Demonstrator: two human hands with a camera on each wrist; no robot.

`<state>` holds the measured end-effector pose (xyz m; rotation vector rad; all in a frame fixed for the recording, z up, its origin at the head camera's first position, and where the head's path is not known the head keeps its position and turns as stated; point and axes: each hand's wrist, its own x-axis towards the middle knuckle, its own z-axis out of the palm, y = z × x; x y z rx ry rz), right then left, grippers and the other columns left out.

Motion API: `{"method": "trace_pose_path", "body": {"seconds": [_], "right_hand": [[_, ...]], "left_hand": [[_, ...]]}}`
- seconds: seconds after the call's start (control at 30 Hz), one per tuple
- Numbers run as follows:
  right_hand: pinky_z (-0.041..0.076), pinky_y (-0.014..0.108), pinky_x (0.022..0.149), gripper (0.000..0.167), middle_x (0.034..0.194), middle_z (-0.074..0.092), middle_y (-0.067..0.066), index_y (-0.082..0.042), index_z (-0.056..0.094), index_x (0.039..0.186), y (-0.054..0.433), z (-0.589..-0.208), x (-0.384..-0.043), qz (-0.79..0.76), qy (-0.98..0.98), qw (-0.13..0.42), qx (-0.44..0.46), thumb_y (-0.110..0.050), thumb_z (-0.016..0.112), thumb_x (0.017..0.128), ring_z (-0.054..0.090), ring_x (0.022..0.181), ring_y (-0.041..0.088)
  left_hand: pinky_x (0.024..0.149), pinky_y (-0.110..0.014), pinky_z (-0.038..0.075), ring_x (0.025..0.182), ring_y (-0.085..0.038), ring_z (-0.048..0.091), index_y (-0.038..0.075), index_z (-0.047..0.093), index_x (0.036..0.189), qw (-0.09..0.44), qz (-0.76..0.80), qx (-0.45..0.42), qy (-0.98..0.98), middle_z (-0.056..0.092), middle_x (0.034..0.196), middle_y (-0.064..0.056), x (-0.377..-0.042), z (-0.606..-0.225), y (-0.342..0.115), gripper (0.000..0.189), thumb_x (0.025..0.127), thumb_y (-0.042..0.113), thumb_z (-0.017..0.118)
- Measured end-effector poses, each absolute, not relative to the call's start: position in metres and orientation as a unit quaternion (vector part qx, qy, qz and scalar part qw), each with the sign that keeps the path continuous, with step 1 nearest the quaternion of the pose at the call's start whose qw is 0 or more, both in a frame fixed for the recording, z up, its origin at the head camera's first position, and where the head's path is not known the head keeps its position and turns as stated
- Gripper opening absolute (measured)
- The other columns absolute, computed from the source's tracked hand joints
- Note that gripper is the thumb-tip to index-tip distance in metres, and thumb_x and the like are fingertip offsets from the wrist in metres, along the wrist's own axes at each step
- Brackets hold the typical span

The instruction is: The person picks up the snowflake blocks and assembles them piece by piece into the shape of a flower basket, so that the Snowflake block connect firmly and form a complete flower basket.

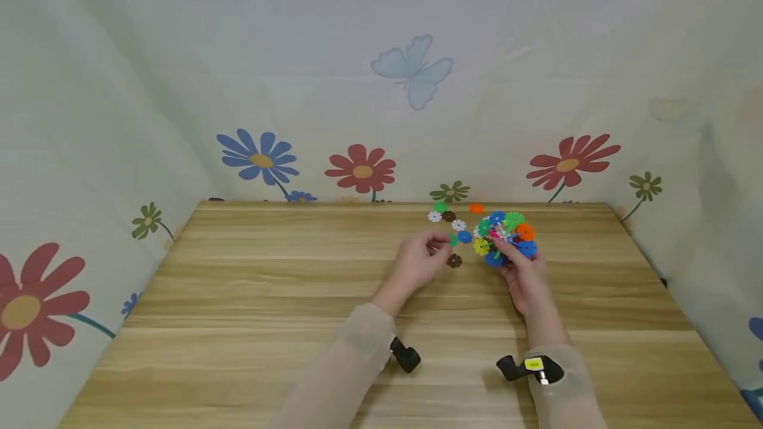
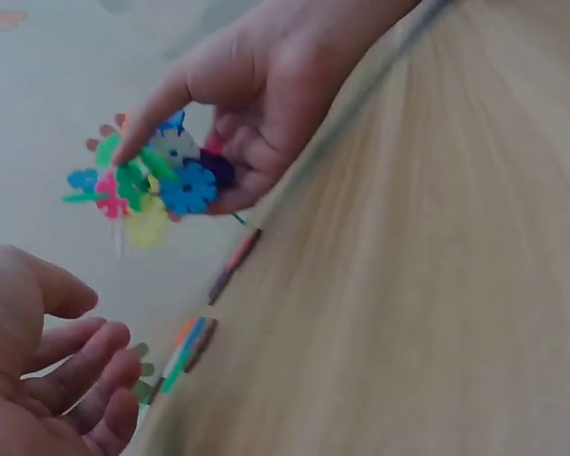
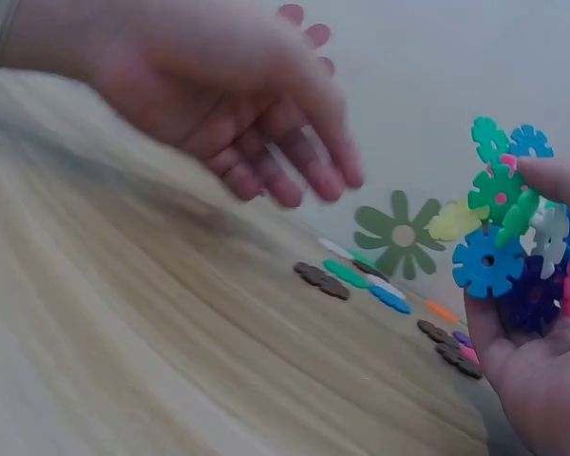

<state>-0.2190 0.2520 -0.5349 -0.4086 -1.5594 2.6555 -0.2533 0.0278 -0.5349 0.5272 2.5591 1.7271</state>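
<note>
The bench (image 1: 268, 296) carries everything, its far edge meeting the printed cloth (image 1: 411, 144). The right hand (image 1: 526, 278) is closed around a cluster of joined discs (image 3: 513, 217), with its thumb near the top and other fingers cupped below. This grip probably steadies the cluster while leaving its near side exposed. The left hand (image 1: 420, 258) is free: its fingers are loosely bent, with a moderate gap to the thumb, and no disc shows between them. It seems placed there to have the loose pieces within easy reach.

The cluster lies within the right fingers and well apart from the left ones. The loose discs lie flat between the hands and beyond them. In the head view, a green disc (image 1: 454, 241) appears right beside the left fingertips, a blue disc (image 1: 464, 236) slightly past it, and a brown disc (image 1: 454, 261) nearer the person.
</note>
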Motion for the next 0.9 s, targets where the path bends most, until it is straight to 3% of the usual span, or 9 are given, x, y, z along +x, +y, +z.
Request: {"method": "trace_pose_path", "body": {"seconds": [0.1,0.27,0.5,0.7,0.9], "right_hand": [[0.061,0.025,0.095,0.048,0.133,0.064,-0.005,-0.021,0.048,0.147,0.260,-0.535,-0.220,0.866,-0.477,0.022,-0.146,-0.010,0.071,0.105,0.069,0.116,0.009],[0.060,0.026,0.096,0.049,0.135,0.065,-0.004,-0.019,0.050,0.149,0.264,-0.537,-0.222,0.870,-0.471,0.020,-0.147,-0.014,0.073,0.106,0.068,0.119,0.010],[0.062,0.027,0.095,0.039,0.124,0.074,-0.006,-0.014,0.056,0.141,0.260,-0.539,-0.221,0.865,-0.483,0.009,-0.134,-0.012,0.073,0.106,0.072,0.113,0.009],[0.059,0.027,0.101,0.053,0.142,0.062,-0.001,-0.013,0.048,0.151,0.247,-0.541,-0.223,0.850,-0.506,-0.002,-0.145,-0.015,0.074,0.105,0.066,0.123,0.011],[0.058,0.030,0.104,0.060,0.141,0.065,0.000,-0.009,0.047,0.156,0.229,-0.544,-0.224,0.855,-0.497,0.016,-0.148,-0.012,0.076,0.104,0.068,0.125,0.014]], "left_hand": [[0.084,-0.026,0.057,0.093,-0.010,0.067,0.005,0.077,0.129,0.020,0.472,0.174,0.864,0.074,0.109,-0.001,-0.257,-0.547,0.030,0.030,0.103,0.020,0.075],[0.094,-0.031,0.055,0.104,-0.016,0.062,0.010,0.076,0.136,0.020,0.370,0.197,0.908,0.069,0.117,-0.004,-0.259,-0.555,0.033,0.037,0.103,0.026,0.079],[0.084,-0.028,0.048,0.094,-0.014,0.053,0.011,0.080,0.124,0.015,0.352,0.204,0.913,0.062,0.104,0.001,-0.257,-0.553,0.036,0.028,0.100,0.025,0.083],[0.083,-0.026,0.052,0.090,-0.012,0.058,0.009,0.071,0.107,0.035,0.403,0.188,0.895,0.065,0.099,0.001,-0.259,-0.549,0.034,0.017,0.099,0.018,0.083],[0.071,-0.023,0.056,0.080,-0.010,0.064,0.006,0.073,0.110,0.051,0.528,0.136,0.837,0.070,0.094,0.000,-0.263,-0.541,0.024,0.015,0.100,0.015,0.079]]}}
